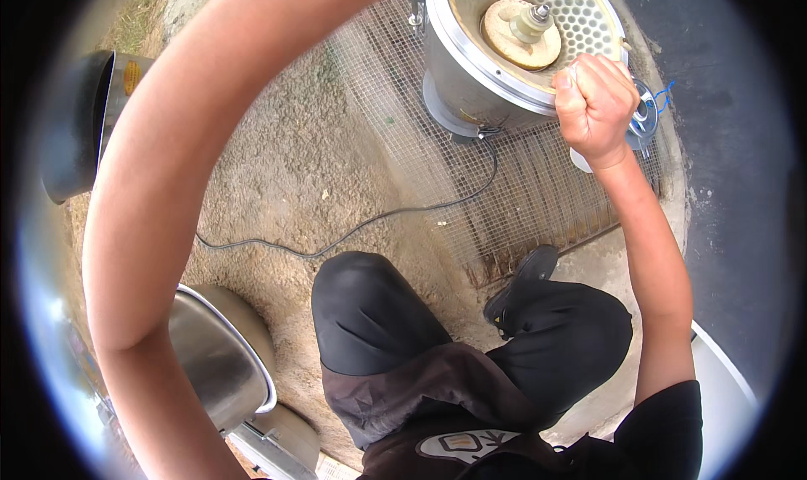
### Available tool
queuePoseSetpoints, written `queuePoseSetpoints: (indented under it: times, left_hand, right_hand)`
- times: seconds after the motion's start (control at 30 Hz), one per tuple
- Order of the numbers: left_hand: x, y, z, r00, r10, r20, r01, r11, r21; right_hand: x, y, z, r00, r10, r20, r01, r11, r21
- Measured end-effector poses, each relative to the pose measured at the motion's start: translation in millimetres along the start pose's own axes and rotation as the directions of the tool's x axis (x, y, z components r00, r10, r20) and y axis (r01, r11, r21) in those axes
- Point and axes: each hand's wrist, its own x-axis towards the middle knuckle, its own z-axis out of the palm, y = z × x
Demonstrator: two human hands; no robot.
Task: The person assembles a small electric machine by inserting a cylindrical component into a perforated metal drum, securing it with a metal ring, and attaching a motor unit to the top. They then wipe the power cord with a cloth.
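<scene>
My right hand (595, 106) is closed in a fist over the near right rim of a round metal drum machine (483, 85). Whatever lies inside the fist is hidden by the curled fingers. The drum has a pale inner wall full of round holes. At its middle sits a tan disc (507, 43), with a pale hub and metal bolt (533, 22) standing up from it. My left arm (168, 169) arches up the left side and leaves the picture at the top, near the drum, so its hand is outside the view.
The drum stands on wire mesh and a metal grate (546, 203). A black cable (370, 221) runs from it across the rough ground. Steel pots (214, 371) are at lower left; a dark-mouthed metal pot (80, 127) lies at far left. A clear container (643, 118) with blue strands sits beyond my fist.
</scene>
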Motion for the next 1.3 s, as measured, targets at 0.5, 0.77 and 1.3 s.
queuePoseSetpoints:
  times: [0.5,0.77,1.3]
  left_hand:
    - [-147,85,185,0.163,0.028,0.986,0.728,-0.678,-0.101]
    - [-122,114,37,0.368,-0.33,0.869,0.561,-0.667,-0.491]
    - [-125,150,37,0.494,-0.57,0.656,0.59,-0.335,-0.735]
  right_hand:
    - [-5,2,1,0.996,-0.074,-0.04,0.074,0.997,-0.014]
    - [-114,54,-69,0.858,0.477,-0.188,-0.511,0.832,-0.218]
    - [-310,315,-66,-0.418,0.895,0.157,-0.863,-0.445,0.237]
